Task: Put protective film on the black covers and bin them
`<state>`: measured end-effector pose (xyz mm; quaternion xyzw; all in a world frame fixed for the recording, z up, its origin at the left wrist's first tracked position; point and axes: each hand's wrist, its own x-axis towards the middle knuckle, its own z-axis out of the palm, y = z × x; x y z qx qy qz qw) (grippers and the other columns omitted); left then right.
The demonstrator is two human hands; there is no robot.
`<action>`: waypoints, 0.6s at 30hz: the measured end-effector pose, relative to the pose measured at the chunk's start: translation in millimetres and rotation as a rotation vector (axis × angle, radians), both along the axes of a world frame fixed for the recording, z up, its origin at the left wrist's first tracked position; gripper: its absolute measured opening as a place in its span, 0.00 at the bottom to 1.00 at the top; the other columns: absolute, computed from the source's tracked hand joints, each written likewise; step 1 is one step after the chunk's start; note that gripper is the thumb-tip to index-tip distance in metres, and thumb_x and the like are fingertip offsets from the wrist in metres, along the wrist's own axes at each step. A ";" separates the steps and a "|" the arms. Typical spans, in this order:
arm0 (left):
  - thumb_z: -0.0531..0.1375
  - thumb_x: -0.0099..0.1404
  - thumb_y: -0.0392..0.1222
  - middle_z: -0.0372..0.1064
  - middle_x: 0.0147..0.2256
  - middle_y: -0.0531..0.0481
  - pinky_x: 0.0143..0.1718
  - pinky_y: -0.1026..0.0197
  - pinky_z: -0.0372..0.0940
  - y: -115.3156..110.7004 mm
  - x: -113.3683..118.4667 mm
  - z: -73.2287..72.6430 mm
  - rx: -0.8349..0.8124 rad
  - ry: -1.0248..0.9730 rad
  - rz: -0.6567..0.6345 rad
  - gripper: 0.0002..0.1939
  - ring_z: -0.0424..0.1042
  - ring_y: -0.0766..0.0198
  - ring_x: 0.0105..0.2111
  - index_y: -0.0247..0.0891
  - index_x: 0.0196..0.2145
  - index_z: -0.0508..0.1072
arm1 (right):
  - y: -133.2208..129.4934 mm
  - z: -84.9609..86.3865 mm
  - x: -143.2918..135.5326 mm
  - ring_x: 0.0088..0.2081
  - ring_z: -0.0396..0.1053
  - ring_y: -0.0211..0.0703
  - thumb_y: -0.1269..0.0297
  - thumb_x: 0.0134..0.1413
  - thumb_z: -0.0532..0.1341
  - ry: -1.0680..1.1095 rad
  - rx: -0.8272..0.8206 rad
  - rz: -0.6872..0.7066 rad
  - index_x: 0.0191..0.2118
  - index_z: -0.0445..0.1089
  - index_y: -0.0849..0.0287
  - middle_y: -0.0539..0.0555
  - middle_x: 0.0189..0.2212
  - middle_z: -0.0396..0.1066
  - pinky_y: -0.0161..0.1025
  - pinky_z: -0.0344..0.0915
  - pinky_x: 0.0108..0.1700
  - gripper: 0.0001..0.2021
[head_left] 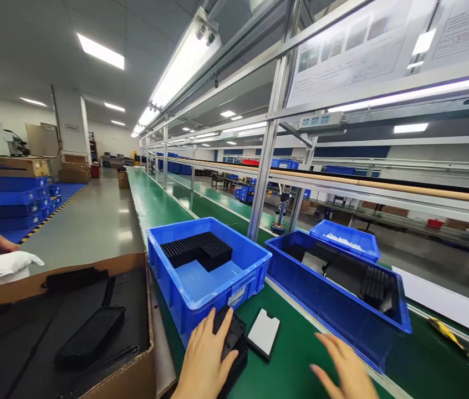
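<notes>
My left hand (pixel 206 357) lies over a black plastic housing (pixel 231 332) on the green bench, its fingers on the near edge and thumb across the part. Just right of it, a flat white-faced piece with a black rim and a notched top (pixel 264 332) lies on the bench, touched by neither hand. Farther right, my right hand (pixel 345 366) hovers over the green surface with fingers apart and nothing in them. Beyond my left hand stands a blue bin (pixel 234 277) with rows of black ribbed parts (pixel 201 246) inside.
A cardboard box (pixel 151 332) at left holds black foam and a black ribbed part (pixel 91 335). A long blue bin (pixel 321 310) and a smaller blue tray (pixel 345 239) stand right. A yellow screwdriver (pixel 446 335) lies nearby. Another person's white-gloved hand (pixel 4 266) shows at left.
</notes>
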<state>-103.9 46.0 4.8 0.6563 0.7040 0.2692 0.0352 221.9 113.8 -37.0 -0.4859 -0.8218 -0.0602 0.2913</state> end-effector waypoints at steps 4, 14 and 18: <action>0.57 0.63 0.46 0.65 0.56 0.34 0.50 0.45 0.69 -3.6 2.9 -15.6 0.323 0.204 -0.014 0.27 0.67 0.45 0.54 0.42 0.60 0.63 | 35.0 5.6 -78.7 0.68 0.35 0.66 0.46 0.42 0.67 -0.089 -0.570 0.100 0.68 0.46 0.59 0.65 0.68 0.38 0.58 0.45 0.65 0.51; 0.54 0.67 0.53 0.55 0.61 0.30 0.53 0.48 0.67 -13.0 35.1 -33.7 0.569 0.245 -0.248 0.36 0.59 0.44 0.60 0.38 0.66 0.47 | 12.5 5.6 -91.9 0.64 0.52 0.52 0.42 0.51 0.55 0.502 -0.712 0.291 0.69 0.38 0.61 0.61 0.63 0.53 0.48 0.49 0.64 0.46; 0.46 0.69 0.56 0.38 0.68 0.35 0.60 0.38 0.55 -5.2 64.1 -36.8 0.612 -0.116 -0.368 0.34 0.45 0.42 0.66 0.44 0.67 0.41 | -30.5 21.9 -95.3 0.50 0.70 0.50 0.31 0.54 0.45 0.589 -0.767 0.564 0.62 0.60 0.57 0.60 0.50 0.70 0.42 0.65 0.54 0.40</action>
